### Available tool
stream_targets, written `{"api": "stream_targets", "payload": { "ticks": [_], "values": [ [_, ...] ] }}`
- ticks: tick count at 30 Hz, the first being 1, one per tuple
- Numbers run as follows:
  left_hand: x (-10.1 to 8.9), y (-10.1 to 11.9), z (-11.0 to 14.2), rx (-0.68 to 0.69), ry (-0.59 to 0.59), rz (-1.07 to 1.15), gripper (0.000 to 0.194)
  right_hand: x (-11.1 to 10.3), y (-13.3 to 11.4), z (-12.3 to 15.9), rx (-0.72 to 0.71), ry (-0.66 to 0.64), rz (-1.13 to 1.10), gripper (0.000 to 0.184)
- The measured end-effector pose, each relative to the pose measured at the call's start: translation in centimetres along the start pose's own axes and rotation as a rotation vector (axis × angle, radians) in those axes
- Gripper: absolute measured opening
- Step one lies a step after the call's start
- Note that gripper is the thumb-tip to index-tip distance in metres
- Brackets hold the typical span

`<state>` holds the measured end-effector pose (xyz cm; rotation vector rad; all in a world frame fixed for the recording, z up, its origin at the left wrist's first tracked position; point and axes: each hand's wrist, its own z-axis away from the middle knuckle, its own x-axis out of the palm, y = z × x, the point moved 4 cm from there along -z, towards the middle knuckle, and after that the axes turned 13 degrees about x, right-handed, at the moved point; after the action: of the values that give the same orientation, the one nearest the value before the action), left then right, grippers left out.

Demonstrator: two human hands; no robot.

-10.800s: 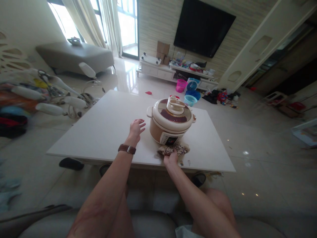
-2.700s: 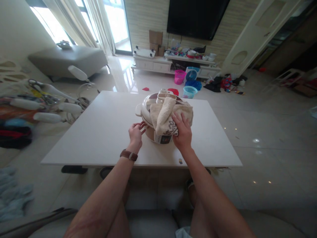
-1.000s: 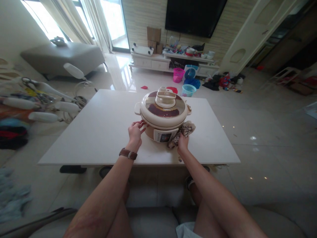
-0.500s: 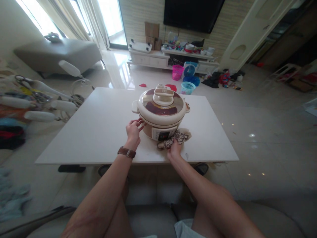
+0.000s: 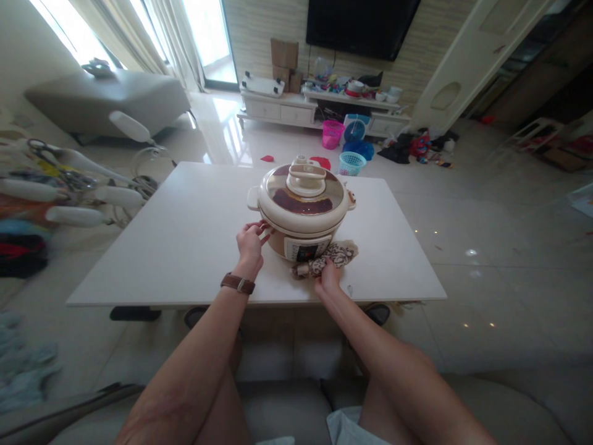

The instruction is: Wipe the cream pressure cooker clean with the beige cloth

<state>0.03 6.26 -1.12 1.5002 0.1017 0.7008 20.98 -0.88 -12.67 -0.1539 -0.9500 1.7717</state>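
A cream and brown electric pressure cooker stands upright on the white table, its lid on and its control panel facing me. My left hand rests against the cooker's lower left side, fingers apart and holding nothing. A brown watch strap is around that wrist. In my right hand is a bunched, patterned cloth, held at the cooker's front right, beside the control panel. The cloth partly hides the fingers of this hand.
Beyond the table, a pink basket and a light blue basket stand on the floor. A white low cabinet carries boxes and bowls. To the left is a white lamp-like fixture close to the table edge.
The patterned cloth has shifted slightly left and up along the cooker's front with my right hand. My left hand stays nearly in place at the cooker's side.
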Motion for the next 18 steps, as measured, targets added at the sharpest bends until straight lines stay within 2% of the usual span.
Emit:
{"api": "stream_targets", "payload": {
  "ticks": [7, 13, 18],
  "values": [
    [0.0, -0.1, -0.1, 0.006, -0.006, 0.008, 0.013, -0.8, 2.5, 2.0, 0.156, -0.093, -0.001, 0.021],
    [0.0, -0.2, -0.1, 0.014, -0.007, -0.005, 0.013, -0.1, 2.6, 1.6, 0.16, -0.115, 0.014, 0.019],
    [-0.1, -0.2, -0.1, 0.02, -0.014, -0.014, 0.013, -0.1, 2.7, 1.1, 0.279, -0.161, -0.02, 0.015]
  ]
}}
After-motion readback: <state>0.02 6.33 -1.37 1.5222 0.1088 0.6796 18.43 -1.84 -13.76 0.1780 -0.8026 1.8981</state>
